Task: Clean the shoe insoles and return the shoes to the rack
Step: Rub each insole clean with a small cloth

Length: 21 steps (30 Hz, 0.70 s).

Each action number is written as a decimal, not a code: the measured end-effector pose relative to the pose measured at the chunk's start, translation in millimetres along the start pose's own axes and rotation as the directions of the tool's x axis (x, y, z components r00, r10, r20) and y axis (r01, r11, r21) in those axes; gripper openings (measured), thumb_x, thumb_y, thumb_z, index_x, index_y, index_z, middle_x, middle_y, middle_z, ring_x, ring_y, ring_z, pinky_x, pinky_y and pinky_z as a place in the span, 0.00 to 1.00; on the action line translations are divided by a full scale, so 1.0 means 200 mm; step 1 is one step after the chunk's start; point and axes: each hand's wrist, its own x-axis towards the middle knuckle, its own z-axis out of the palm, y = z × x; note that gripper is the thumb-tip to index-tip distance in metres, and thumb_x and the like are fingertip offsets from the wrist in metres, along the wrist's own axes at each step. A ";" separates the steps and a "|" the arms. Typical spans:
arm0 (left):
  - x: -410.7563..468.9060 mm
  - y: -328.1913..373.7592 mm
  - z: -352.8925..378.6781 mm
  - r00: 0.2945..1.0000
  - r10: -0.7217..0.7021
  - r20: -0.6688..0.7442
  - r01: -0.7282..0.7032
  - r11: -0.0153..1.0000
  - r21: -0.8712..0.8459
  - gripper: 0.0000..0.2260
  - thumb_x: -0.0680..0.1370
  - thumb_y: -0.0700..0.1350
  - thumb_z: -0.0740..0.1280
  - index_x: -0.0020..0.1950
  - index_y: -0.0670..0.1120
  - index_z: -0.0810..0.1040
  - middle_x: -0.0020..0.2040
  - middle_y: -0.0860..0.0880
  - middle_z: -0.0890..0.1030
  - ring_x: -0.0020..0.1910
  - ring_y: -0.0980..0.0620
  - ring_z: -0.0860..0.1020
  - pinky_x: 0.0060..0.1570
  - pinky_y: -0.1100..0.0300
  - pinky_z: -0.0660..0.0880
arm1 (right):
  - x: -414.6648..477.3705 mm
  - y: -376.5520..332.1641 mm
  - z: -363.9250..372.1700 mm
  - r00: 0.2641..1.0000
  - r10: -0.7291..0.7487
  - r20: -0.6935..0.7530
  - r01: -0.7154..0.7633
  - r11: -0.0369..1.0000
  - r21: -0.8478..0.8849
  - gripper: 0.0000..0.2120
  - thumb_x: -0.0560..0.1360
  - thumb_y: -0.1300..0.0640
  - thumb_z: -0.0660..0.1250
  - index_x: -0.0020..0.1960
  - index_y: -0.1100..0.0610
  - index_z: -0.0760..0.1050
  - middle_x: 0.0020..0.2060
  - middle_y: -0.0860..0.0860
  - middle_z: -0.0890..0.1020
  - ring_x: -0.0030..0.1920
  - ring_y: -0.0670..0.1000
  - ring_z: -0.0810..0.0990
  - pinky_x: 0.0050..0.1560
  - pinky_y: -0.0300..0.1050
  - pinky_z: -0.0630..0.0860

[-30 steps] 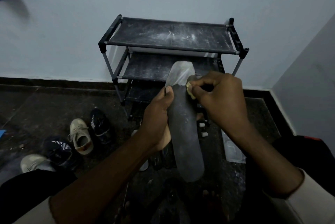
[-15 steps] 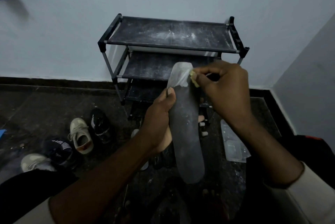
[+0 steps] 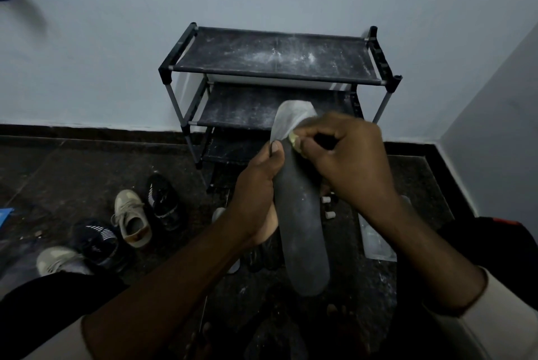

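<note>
A long dark grey insole (image 3: 302, 231) with a pale toe end stands upright in front of me. My left hand (image 3: 256, 193) grips its left edge, thumb on the front face. My right hand (image 3: 349, 161) pinches a small yellowish scrubbing piece (image 3: 294, 141) against the insole's upper right edge, just below the pale part. The black three-tier shoe rack (image 3: 276, 80) stands behind, against the wall, its dusty shelves bare.
On the dark floor at the left lie a beige sneaker (image 3: 132, 218), a black shoe (image 3: 163, 199), a striped dark shoe (image 3: 96, 240) and a grey shoe (image 3: 58, 260). A clear plastic tray (image 3: 375, 240) lies on the floor at the right. A wall corner closes the right side.
My right hand with the scrubbing piece went up toward the pale toe end, then came back down the insole's right edge. The left hand kept its hold.
</note>
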 end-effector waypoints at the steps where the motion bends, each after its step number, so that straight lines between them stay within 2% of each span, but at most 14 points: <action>1: 0.00 0.00 0.00 1.000 -0.010 0.009 0.010 1.000 -0.017 0.18 0.86 0.49 0.55 0.72 0.44 0.72 0.65 0.40 0.80 0.64 0.41 0.79 0.65 0.42 0.75 | 0.01 0.01 -0.01 0.998 0.021 -0.054 -0.021 1.000 0.003 0.03 0.75 0.61 0.74 0.48 0.57 0.86 0.43 0.46 0.86 0.43 0.41 0.83 0.49 0.39 0.80; 3: 0.00 0.00 0.00 1.000 -0.019 0.016 0.019 0.999 -0.038 0.18 0.86 0.50 0.55 0.73 0.45 0.71 0.65 0.40 0.80 0.65 0.40 0.79 0.65 0.39 0.74 | 0.04 0.01 -0.01 0.992 0.036 -0.122 -0.037 0.999 -0.002 0.03 0.75 0.61 0.74 0.47 0.57 0.86 0.42 0.47 0.85 0.41 0.41 0.82 0.46 0.37 0.80; 7: 0.00 0.00 0.00 1.000 0.002 -0.007 -0.002 1.000 0.007 0.18 0.86 0.49 0.55 0.71 0.44 0.73 0.63 0.42 0.82 0.62 0.45 0.81 0.58 0.53 0.79 | 0.00 -0.01 0.03 0.999 -0.017 0.029 0.018 1.000 -0.023 0.04 0.74 0.62 0.74 0.47 0.56 0.86 0.43 0.47 0.86 0.44 0.42 0.83 0.50 0.41 0.80; 12: 0.00 0.00 0.00 1.000 -0.024 -0.017 0.024 1.000 0.001 0.17 0.86 0.49 0.56 0.72 0.45 0.73 0.63 0.41 0.81 0.64 0.41 0.80 0.66 0.40 0.74 | 0.03 0.01 0.00 0.993 0.027 -0.114 -0.030 0.999 -0.023 0.03 0.76 0.60 0.74 0.48 0.56 0.86 0.43 0.46 0.86 0.42 0.41 0.82 0.47 0.34 0.79; 16: 0.00 0.01 0.00 1.000 -0.005 -0.002 0.006 1.000 0.011 0.17 0.86 0.47 0.56 0.72 0.44 0.73 0.63 0.41 0.82 0.63 0.44 0.81 0.62 0.49 0.77 | 0.01 -0.01 0.02 1.000 -0.008 0.010 0.008 1.000 -0.023 0.04 0.75 0.60 0.74 0.49 0.55 0.86 0.44 0.45 0.86 0.43 0.41 0.83 0.49 0.40 0.80; 19: -0.01 0.02 0.00 0.998 -0.010 0.065 0.011 1.000 -0.009 0.15 0.86 0.42 0.56 0.71 0.42 0.73 0.63 0.39 0.81 0.61 0.40 0.81 0.62 0.40 0.77 | 0.03 -0.01 0.00 0.997 0.032 -0.076 -0.032 0.999 0.000 0.04 0.75 0.59 0.74 0.49 0.54 0.86 0.44 0.45 0.86 0.43 0.41 0.83 0.49 0.40 0.80; 21: 0.00 0.02 -0.01 0.994 -0.006 0.112 0.007 1.000 -0.006 0.16 0.84 0.36 0.57 0.71 0.42 0.72 0.64 0.37 0.80 0.62 0.38 0.80 0.63 0.34 0.74 | 0.03 -0.01 0.00 0.999 0.005 -0.049 -0.006 1.000 -0.013 0.05 0.75 0.60 0.74 0.50 0.54 0.86 0.44 0.45 0.86 0.44 0.41 0.83 0.49 0.38 0.79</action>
